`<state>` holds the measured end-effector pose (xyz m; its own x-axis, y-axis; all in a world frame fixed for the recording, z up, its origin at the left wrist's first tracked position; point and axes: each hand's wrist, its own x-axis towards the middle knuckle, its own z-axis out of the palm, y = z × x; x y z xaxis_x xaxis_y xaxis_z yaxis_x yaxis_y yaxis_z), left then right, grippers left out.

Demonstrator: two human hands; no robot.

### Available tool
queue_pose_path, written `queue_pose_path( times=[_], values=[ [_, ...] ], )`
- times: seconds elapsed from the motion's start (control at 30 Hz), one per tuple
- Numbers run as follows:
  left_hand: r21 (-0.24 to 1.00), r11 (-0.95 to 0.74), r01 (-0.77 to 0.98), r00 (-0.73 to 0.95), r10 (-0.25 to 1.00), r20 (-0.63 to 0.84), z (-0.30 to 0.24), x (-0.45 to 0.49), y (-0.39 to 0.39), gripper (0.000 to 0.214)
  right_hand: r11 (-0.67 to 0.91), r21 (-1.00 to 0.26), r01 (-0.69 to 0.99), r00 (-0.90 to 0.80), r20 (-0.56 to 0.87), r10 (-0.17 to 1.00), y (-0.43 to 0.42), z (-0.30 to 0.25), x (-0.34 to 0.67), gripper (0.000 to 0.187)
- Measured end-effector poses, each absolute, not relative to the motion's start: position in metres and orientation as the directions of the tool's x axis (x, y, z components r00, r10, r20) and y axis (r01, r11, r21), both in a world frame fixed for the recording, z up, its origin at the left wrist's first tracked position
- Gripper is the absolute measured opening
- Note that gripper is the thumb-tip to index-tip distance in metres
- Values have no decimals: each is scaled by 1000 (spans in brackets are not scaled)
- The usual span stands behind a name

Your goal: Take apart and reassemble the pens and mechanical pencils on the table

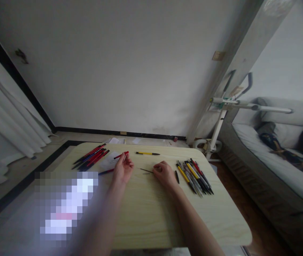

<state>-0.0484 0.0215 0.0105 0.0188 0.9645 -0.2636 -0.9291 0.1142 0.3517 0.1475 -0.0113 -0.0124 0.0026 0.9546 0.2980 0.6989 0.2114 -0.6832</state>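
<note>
My left hand (pixel 124 168) is above the table, palm partly up, its fingers curled around a red pen piece (pixel 118 156) with a dark tip. To its right, my right hand (pixel 164 172) pinches a thin dark rod (pixel 146 170) that looks like a pen refill, pointing left. A short black pen piece (pixel 177 176) lies beside the right wrist. Beyond both hands rests a yellow and black pen (pixel 147 153). A blue and red pen (pixel 105 171) lies left of my left hand, partly hidden by it, near a whitish sheet (pixel 107 162).
Several red and blue pens (pixel 92 157) lie at the table's left. Several yellow, red and clear pens (pixel 194 176) are piled at its right. The pale wooden table (pixel 146 213) stands near a wall. On the right are exercise equipment (pixel 217 131) and a sofa (pixel 247 142) with a person.
</note>
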Motion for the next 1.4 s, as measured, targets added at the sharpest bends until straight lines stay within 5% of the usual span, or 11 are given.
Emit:
queue_pose_path(
  times=[0.7, 1.03, 1.4],
  values=[
    [498, 105, -861, -42, 960, -276, 11, -42, 21, 13, 232, -643, 729, -1, 338, 941, -12, -14, 144, 10],
    [547, 100, -831, -64, 960, -273, 10, -40, 21, 16, 186, -772, 607, 122, 322, 939, -12, -13, 144, 17],
    [833, 34, -552, -144, 980, -135, 8, -29, 14, 27, 157, -873, 462, 226, 286, 931, -13, -5, 142, 18]
  ],
)
